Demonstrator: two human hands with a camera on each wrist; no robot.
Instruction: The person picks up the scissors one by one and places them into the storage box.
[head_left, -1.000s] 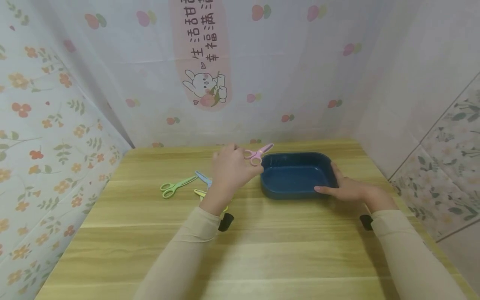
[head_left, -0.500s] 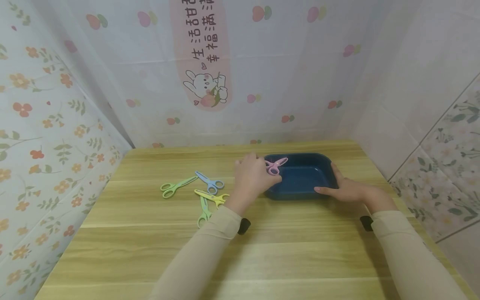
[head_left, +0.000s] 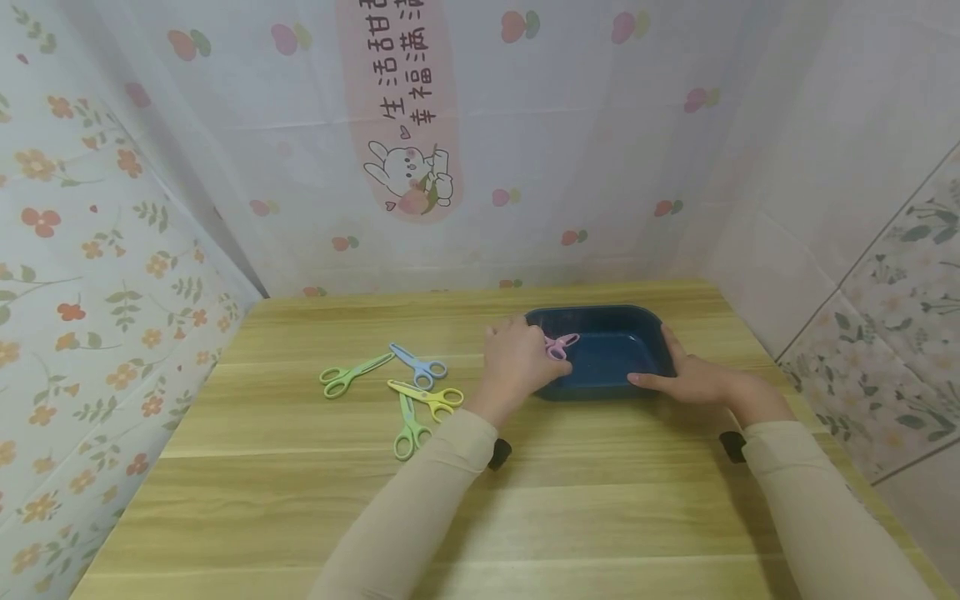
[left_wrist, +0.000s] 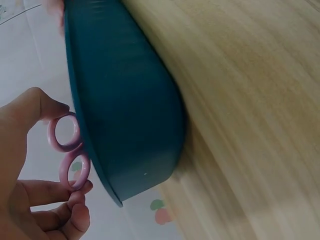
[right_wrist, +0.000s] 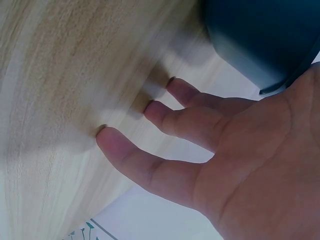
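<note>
In the head view, my left hand [head_left: 517, 362] is at the left end of a dark blue open bin [head_left: 600, 392], holding pink children's scissors [head_left: 564, 343]. Their blades point right, into the bin. Up close in the left wrist view, thumb and fingers pinch the scissors' ring handles [left_wrist: 79, 148] right at the bin's rim. My right hand [head_left: 701, 379] grips the bin's right front corner, the thumb over the front rim and the index finger along the end wall. Its other three fingers [right_wrist: 175, 177] spread with tips at the tabletop in the right wrist view.
Left of the bin lie green scissors [head_left: 372, 364], blue scissors [head_left: 407, 358], yellow scissors [head_left: 408, 390] and light green scissors [head_left: 408, 427]; the yellow ones overlap the light green ones. A printed curtain [head_left: 600, 150] hangs behind the wooden table [head_left: 247, 500].
My left hand has moved right and lower with the pink scissors, from beside the bin to over its left end, uncovering the other scissors on the table. My right hand has stayed put.
</note>
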